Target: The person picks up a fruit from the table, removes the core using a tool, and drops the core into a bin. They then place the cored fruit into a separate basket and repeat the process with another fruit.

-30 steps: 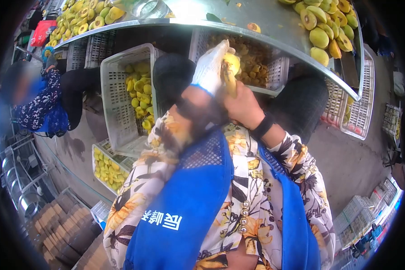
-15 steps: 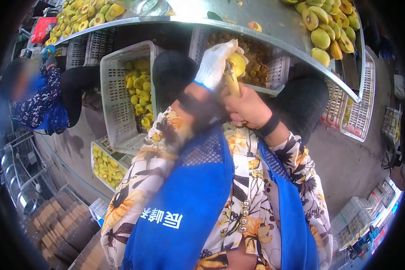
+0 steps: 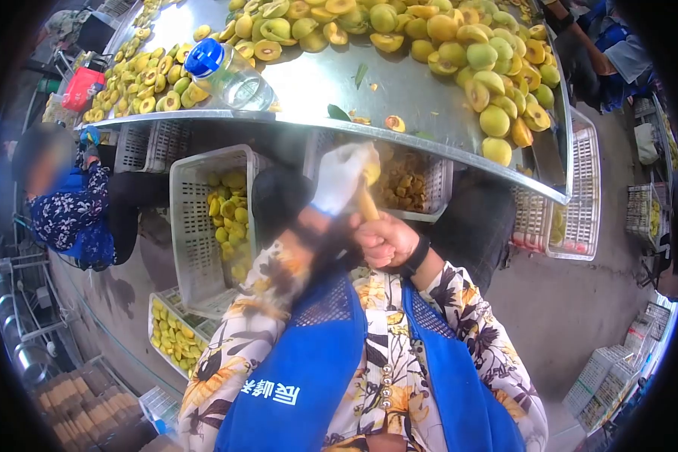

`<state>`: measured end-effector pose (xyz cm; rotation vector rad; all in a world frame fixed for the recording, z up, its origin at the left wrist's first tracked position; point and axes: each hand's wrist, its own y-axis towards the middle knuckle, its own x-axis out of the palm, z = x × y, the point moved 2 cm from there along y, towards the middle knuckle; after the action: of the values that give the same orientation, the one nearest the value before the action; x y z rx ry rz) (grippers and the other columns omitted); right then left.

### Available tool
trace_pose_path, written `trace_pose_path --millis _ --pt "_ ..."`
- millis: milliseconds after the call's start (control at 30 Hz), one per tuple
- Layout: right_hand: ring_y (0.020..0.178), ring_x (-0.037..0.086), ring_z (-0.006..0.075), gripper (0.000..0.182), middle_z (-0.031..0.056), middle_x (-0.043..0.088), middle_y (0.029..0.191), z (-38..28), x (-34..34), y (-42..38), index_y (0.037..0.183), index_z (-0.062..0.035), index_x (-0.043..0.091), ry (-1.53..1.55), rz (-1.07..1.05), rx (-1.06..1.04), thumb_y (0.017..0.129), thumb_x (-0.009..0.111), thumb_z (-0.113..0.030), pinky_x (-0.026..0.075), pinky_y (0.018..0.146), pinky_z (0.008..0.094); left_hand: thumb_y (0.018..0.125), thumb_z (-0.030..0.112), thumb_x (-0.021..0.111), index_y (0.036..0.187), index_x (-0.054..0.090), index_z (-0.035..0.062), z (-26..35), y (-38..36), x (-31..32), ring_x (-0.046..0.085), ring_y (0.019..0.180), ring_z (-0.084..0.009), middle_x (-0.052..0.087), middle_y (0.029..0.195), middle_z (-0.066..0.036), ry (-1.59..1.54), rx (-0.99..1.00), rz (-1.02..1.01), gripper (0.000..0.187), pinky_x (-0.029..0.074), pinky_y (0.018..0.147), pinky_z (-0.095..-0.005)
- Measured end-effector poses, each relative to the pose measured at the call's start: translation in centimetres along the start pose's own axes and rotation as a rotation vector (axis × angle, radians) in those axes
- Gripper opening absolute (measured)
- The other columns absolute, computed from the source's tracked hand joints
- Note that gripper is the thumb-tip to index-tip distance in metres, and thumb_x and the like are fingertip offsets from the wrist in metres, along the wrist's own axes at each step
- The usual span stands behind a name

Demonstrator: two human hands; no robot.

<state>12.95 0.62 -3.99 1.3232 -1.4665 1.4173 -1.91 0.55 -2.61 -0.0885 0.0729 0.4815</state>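
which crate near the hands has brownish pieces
The white crate between the knees, partly under the table; the large crate to its left holds brighter yellow fruit.

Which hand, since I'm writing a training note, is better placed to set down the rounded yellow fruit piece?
Probably the left hand: white-gloved, it appears to hold the rounded yellow fruit piece, though blurred. The bare right hand is wrapped around the pale yellow, stick-shaped handle.

Worktop (image 3: 309, 83): shiny metal, across upper frame. Yellow-green fruit (image 3: 478, 56), many pieces halved, heaped along top and down right end. More halves (image 3: 158, 71) at upper left; blue-capped clear bottle (image 3: 241, 84) beside them. I count two green leaves (image 3: 339, 113), mid-surface; lone half (image 3: 395, 123) by near edge.
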Motion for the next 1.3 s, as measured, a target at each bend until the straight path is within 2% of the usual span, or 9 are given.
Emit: trace_pose_path --millis 33,133,233,333,367,400,467,1000,1300 --pt "0.038 0.030 0.0064 0.016 -0.0042 0.036 0.056 -0.3 0.2 0.1 0.101 -0.0099 0.046 -0.008 -0.011 -0.044 0.086 0.049 -0.007 0.024 0.033 0.0224 0.091 0.030 0.047 0.089 0.055 0.0011 0.5 0.3 -0.2 0.056 0.061 -0.0143 0.059 0.074 -0.005 0.135 0.214 0.065 0.030 0.047 0.053 -0.0249" --pt "0.040 0.032 0.0059 0.014 -0.0051 0.034 0.054 -1.4 2.2 -1.0 0.100 -0.0083 0.049 -0.090 -0.132 -0.156 0.087 0.048 -0.004 0.024 0.033 0.0220 0.092 0.039 0.041 0.094 0.052 0.0037 -0.8 2.0 -1.1 0.059 0.069 -0.0176 0.058 0.081 -0.010 -0.757 -0.290 0.310 0.037 0.049 0.056 -0.0282" --pt "0.049 0.050 0.0171 0.020 0.0043 0.050 0.066 -2.5 1.5 -0.5 0.105 -0.0060 0.049 -0.272 0.084 -0.228 0.085 0.049 -0.005 0.039 0.040 0.0285 0.093 0.043 0.038 0.094 0.052 0.0087 -0.5 1.9 -4.4 0.060 0.063 -0.0233 0.060 0.077 -0.009 -0.622 -0.276 0.352 0.037 0.043 0.043 -0.0300" --pt "0.058 0.058 0.0350 0.026 0.0204 0.059 0.068 -2.4 -1.8 -0.1 0.098 -0.0009 0.048 -2.092 0.729 -0.358 0.077 0.057 -0.012 0.048 0.053 0.0417 0.092 0.044 0.040 0.096 0.052 0.0077 0.7 0.4 -9.2 0.062 0.065 -0.0246 0.061 0.079 -0.010 -0.583 -0.296 0.450 0.039 0.044 0.044 -0.0298" --pt "0.083 0.056 0.0428 0.032 0.0286 0.059 0.083 -2.9 -2.5 0.1 0.098 0.0013 0.050 -1.891 0.878 -0.070 0.074 0.060 -0.017 0.046 0.073 0.0454 0.091 0.042 0.045 0.097 0.055 0.0065 1.5 -0.6 -11.0 0.063 0.069 -0.0262 0.062 0.082 -0.011 -0.114 -0.044 0.457 0.037 0.048 0.050 -0.0311" --pt "0.066 0.061 0.0362 0.029 0.0241 0.060 0.074 -2.6 -3.4 0.1 0.096 0.0016 0.049 -1.936 0.883 -0.263 0.075 0.061 -0.017 0.049 0.058 0.0419 0.083 0.038 0.058 0.092 0.064 0.0067 2.5 -1.0 -12.8 0.062 0.074 -0.0192 0.061 0.079 -0.006 -0.055 -0.114 0.621 0.033 0.050 0.061 -0.0301" --pt "0.048 0.057 0.0227 0.026 0.0144 0.058 0.065 -3.4 -3.3 0.8 0.094 0.0008 0.049 -1.554 0.805 -0.100 0.077 0.060 -0.015 0.045 0.042 0.0339 0.077 0.037 0.061 0.091 0.065 0.0075 1.7 -0.9 -17.2 0.061 0.080 -0.0286 0.063 0.095 -0.010 1.293 0.093 0.553 0.033 0.047 0.076 -0.0352" --pt "0.039 0.048 0.0098 0.019 0.0036 0.053 0.059 -4.9 -3.2 -3.1 0.095 0.0002 0.051 -1.267 0.910 -0.647 0.080 0.058 -0.009 0.037 0.036 0.0249 0.070 0.037 0.065 0.104 0.060 0.0116 0.7 27.7 3.5 0.058 0.093 -0.0320 0.057 0.100 -0.017 0.994 0.213 0.008 0.043 0.048 0.078 -0.0417" --pt "0.036 0.038 0.0069 0.030 0.0054 0.052 0.066 -12.0 3.7 -0.9 0.112 -0.0039 0.039 -0.476 0.719 -0.727 0.089 0.051 -0.020 0.032 0.032 0.0209 0.068 0.019 0.066 0.113 0.053 0.0040 5.9 9.7 0.5 0.056 0.100 -0.0279 0.054 0.115 -0.016 0.530 0.262 -0.200 0.049 0.046 0.085 -0.0344"
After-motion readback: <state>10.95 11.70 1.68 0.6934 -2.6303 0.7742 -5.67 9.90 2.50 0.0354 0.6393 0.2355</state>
